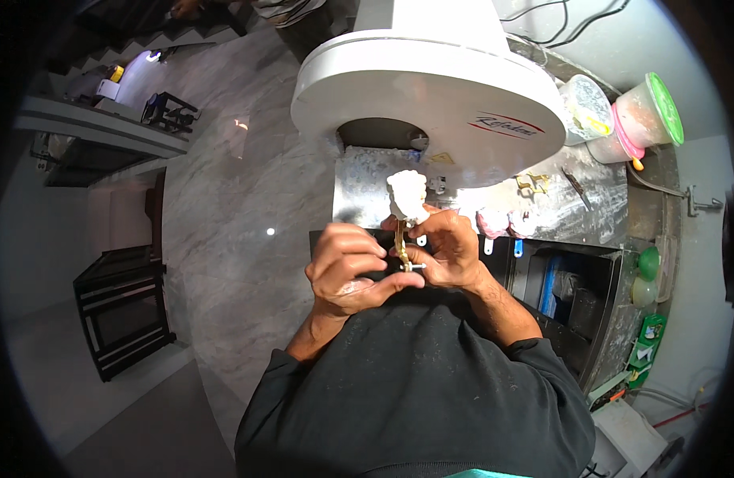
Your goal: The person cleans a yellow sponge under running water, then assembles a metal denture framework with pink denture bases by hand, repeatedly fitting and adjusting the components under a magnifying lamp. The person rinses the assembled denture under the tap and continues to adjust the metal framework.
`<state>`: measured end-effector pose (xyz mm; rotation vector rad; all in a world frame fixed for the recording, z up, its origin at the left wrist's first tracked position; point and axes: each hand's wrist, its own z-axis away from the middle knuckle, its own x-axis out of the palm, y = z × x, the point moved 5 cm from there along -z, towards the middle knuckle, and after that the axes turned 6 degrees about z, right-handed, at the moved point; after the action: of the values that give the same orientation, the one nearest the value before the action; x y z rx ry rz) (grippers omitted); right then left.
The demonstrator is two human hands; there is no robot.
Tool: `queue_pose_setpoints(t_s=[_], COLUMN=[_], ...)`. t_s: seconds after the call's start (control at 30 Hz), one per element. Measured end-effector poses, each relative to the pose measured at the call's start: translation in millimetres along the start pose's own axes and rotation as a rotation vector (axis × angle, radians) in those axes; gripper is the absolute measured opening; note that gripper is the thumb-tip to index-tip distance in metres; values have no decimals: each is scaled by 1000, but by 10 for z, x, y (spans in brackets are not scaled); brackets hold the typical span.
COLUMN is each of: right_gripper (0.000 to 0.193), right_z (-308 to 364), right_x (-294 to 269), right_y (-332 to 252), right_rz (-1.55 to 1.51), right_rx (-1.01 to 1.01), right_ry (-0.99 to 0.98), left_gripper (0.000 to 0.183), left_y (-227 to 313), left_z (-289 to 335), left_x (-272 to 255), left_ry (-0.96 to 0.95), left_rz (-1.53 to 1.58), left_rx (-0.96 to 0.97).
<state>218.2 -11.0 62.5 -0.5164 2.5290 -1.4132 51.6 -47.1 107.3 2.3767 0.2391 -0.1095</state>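
A brass dental articulator (402, 239) is held upright in front of my chest, with a lumpy white plaster cast (407, 193) at its far end. My right hand (448, 248) grips the articulator's right side, fingers just below the plaster. At the near end, a metal screw pin (415, 267) sticks out sideways. My left hand (349, 267) is curled around this end from the left, its thumb stretched under the pin. Whitish residue marks the left palm. Past the hands lies a metal worktop (367, 179) with white powder and smears.
A large white machine hood (431, 103) overhangs the worktop. To its right lie another brass articulator (533, 183), a knife (576, 191) and impression trays with white (488, 245) and blue (518, 247) handles. Plastic tubs (642, 111) stand at the back right. Someone stands beyond the machine.
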Motion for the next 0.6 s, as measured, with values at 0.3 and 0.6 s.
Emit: queue_pose_setpoints(t_s=[0.3,0.6], right_gripper=[62,57], right_z=[271,488], right_x=[-196,-472], right_y=[-279,-374], right_rz=[-849,-1128], right_rx=[324,361], right_ry=[114,318], left_gripper=[65,50], left_y=[-79,-33], left_z=[-40,-9], left_x=[226,750], left_ry=[32,-139], left_rz=[260,737], left_rx=[-221,-738])
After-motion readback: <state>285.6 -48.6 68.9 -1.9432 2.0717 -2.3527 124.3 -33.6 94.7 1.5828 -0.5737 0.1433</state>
